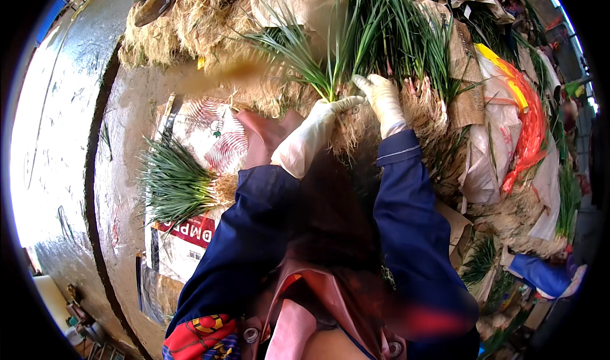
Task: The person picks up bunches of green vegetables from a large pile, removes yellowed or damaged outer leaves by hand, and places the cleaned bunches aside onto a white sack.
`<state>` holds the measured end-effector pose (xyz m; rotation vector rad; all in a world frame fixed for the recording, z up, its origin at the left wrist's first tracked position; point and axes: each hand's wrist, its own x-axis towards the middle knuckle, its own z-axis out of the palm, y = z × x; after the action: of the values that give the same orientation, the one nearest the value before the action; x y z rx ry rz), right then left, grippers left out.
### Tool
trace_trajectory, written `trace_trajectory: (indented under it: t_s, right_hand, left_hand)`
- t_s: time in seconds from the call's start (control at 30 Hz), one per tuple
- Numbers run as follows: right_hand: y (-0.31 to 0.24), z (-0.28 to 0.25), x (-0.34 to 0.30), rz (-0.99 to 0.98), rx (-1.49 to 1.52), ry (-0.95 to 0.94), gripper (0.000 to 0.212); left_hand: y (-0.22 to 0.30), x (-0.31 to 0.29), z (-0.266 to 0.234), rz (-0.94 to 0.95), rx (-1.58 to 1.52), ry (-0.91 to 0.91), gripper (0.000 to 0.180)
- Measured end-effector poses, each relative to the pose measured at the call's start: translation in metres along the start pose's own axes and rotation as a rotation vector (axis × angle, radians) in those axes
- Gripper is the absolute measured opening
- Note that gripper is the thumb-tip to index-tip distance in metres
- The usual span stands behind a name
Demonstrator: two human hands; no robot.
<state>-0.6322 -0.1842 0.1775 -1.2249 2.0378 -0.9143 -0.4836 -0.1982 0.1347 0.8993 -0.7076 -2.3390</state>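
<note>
My left hand point(318, 125), in a pale glove, is closed round the stems of a bunch of green onions point(298, 61). Their leaves fan up and to the left above the fist, and stringy tan roots point(346, 131) hang beside it. Just right of it, my gloved right hand point(383, 100) has finger and thumb stretched toward the left, close to the stems; I see nothing held in it. Behind both hands stands a dense row of more green onions point(400, 36), with roots toward me.
At left, a bundle of green onions point(178, 179) lies on a printed white and red sack point(216, 131). Heaped roots point(184, 23) lie at the far left. Brown paper point(467, 74), orange netting point(530, 138) and white plastic point(486, 163) are at right. A dark groove point(92, 188) crosses the floor.
</note>
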Motion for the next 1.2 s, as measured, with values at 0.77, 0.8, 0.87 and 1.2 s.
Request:
trace_trajectory:
  t_s: [0.77, 0.8, 0.87, 1.2]
  right_hand:
    - [0.021, -0.012, -0.016, -0.074, 0.507, -0.113, 0.019]
    - [0.025, -0.006, -0.011, -0.080, 0.385, -0.075, 0.018]
    - [0.021, 0.004, -0.012, -0.221, -0.171, 0.181, 0.017]
    - [0.011, 0.010, 0.010, -0.104, -0.009, 0.494, 0.011]
  left_hand:
    - [0.007, -0.010, 0.022, 0.026, 0.003, 0.082, 0.019]
    - [0.000, -0.002, 0.014, 0.036, 0.049, 0.113, 0.019]
    - [-0.008, 0.009, -0.001, -0.015, -0.026, 0.056, 0.017]
    - [0.003, -0.006, -0.011, -0.026, -0.130, -0.021, 0.017]
